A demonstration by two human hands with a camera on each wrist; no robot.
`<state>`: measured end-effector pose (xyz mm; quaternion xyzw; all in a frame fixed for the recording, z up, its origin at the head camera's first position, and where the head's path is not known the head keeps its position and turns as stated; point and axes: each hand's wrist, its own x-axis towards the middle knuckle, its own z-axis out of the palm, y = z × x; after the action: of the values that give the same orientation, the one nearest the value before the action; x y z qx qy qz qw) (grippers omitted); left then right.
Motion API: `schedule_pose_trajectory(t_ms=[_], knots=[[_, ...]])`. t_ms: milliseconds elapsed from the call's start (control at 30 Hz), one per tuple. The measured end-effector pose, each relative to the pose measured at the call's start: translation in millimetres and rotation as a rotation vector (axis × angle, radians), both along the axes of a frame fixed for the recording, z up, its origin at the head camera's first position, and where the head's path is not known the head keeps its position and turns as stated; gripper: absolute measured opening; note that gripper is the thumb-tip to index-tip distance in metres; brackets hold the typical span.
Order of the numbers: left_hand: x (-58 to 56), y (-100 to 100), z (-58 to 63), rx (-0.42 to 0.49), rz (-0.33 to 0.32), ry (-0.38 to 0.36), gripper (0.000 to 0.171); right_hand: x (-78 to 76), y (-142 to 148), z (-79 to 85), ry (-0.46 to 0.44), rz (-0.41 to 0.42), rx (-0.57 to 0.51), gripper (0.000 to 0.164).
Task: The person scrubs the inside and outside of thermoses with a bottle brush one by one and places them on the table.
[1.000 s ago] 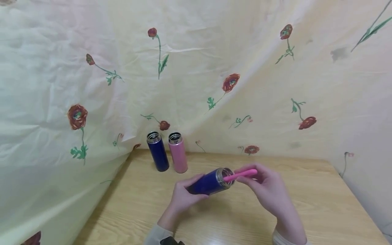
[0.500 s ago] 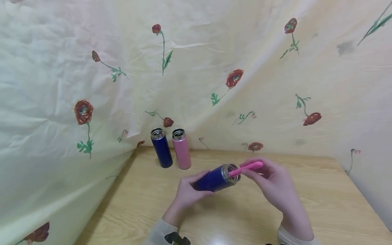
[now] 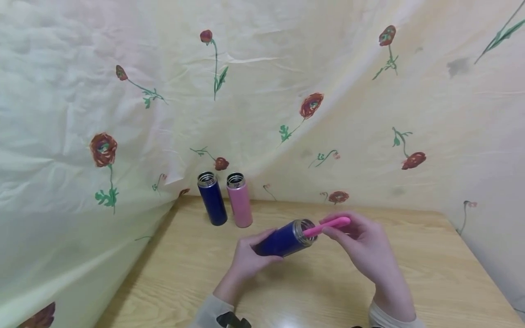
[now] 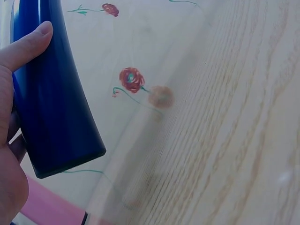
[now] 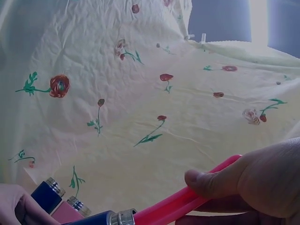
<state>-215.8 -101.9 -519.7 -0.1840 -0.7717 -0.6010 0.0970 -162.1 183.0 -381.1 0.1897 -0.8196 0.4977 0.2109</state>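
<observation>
In the head view my left hand (image 3: 245, 262) grips a dark blue bottle (image 3: 279, 242) by its lower body. The bottle is tilted, its open steel neck facing right and slightly up. My right hand (image 3: 369, 248) pinches a bright pink grooved handle (image 3: 339, 222) between thumb and fingers. The handle's far end goes into the bottle mouth, so whatever is on that end is hidden. The left wrist view shows my thumb across the blue bottle (image 4: 58, 103). In the right wrist view the pink handle (image 5: 168, 206) meets the steel neck (image 5: 124, 218).
Behind the hands, a second dark blue bottle (image 3: 213, 200) and a pink bottle (image 3: 239, 202) stand upright and uncapped side by side. The wooden table (image 3: 176, 278) ends at a cream cloth (image 3: 262, 114) printed with red flowers, hung at the back and left.
The head view has shifted slightly. The pink handle slants a little more steeply upward than one second ago, with its end still inside the bottle. Both hands keep their holds.
</observation>
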Motion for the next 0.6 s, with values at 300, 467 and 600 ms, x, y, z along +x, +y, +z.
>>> schedule_pose_trajectory(t_ms=[300,467,600], knots=[[-1.5,-1.4,-1.2,-0.009,-0.021,0.025,0.068,-1.0,-2.7,-1.1,-0.014,-0.017,-0.029,0.020],[-2.3,-1.3,-1.4,0.005,-0.025,0.025,0.069,-3.0,-5.5,-0.2,-0.001,0.012,-0.089,0.022],[-2.7,-0.6,-3.4,0.003,-0.038,0.015,0.069,-5.8,-7.8,-2.4,-0.004,0.026,-0.147,0.022]])
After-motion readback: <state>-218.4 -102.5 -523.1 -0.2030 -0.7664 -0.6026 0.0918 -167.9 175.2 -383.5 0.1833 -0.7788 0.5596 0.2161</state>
